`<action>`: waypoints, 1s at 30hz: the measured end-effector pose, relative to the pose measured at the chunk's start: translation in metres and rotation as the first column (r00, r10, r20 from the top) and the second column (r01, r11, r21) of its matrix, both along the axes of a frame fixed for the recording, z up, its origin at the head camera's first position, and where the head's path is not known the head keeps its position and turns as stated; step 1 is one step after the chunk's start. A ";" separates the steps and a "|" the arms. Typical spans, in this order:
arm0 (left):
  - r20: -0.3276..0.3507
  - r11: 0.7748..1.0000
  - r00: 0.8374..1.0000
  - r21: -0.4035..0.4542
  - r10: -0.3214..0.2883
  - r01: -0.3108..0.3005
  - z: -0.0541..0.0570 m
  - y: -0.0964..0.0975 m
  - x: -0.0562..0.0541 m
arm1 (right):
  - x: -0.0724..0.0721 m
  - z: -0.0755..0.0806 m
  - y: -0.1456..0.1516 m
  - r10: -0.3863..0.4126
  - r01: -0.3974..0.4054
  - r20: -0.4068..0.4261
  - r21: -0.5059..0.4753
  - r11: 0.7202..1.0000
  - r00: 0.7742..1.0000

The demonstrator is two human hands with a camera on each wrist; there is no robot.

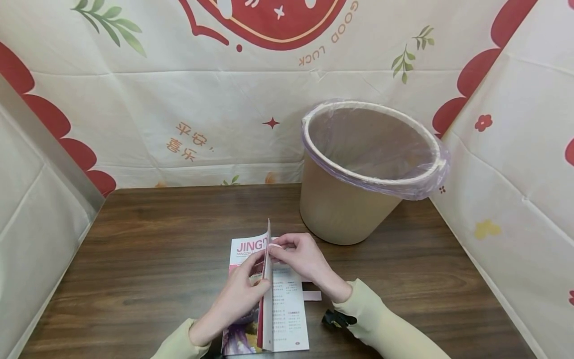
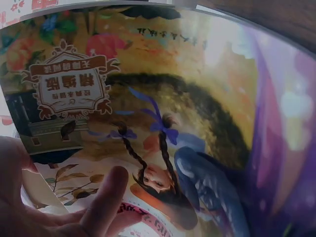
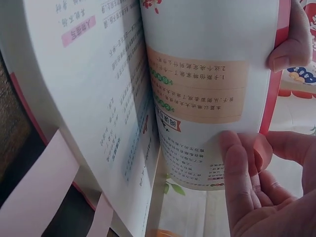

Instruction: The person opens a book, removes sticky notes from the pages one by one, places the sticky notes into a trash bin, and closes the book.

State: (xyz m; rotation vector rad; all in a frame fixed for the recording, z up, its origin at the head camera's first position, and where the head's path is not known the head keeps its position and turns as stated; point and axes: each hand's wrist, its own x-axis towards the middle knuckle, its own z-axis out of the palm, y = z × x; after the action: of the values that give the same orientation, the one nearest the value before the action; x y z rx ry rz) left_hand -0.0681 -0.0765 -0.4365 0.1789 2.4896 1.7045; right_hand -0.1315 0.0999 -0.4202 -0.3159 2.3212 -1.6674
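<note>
Behind brown counter [image 1: 157, 239], printed cloth [image 1: 246, 104], with bin [image 1: 345, 209] at the back right. Open near the front middle of the counter, book [image 1: 289, 314]. Gripping its raised pages [image 3: 202, 94] with left fingers [image 1: 251, 263]; pinching a pink strip [image 3: 264, 153] at their edge with right fingers [image 3: 237, 170]. Beyond the book's right side, two more strips [image 1: 312, 295]. Likely to crease or tear paper if tugging too hard, or to lose the place if slackening the left grip.

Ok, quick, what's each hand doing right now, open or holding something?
Left hand: closed, holding the raised part of the open book.
Right hand: closed, pinching a small pink strip at the book's edge.
</note>
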 end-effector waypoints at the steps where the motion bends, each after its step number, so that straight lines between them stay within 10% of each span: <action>1: 0.000 1.000 1.000 0.003 0.004 -0.004 0.000 0.000 0.000 | 0.000 0.000 0.000 0.001 -0.001 -0.004 0.004 1.000 1.000; 9: -0.089 0.999 0.996 -0.038 0.018 -0.021 -0.001 -0.005 -0.001 | -0.001 0.000 0.001 0.007 -0.004 -0.059 0.058 0.998 0.998; 30: 0.058 0.989 0.997 0.143 -0.047 0.038 0.003 -0.017 -0.002 | -0.002 -0.005 0.004 -0.036 0.036 0.004 0.043 0.998 0.999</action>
State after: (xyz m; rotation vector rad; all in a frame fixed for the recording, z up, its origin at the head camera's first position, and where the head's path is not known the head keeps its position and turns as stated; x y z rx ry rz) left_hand -0.0703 -0.0940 -0.4340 0.1881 2.3055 1.8415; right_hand -0.1338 0.1035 -0.4254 -0.2624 2.3696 -1.6300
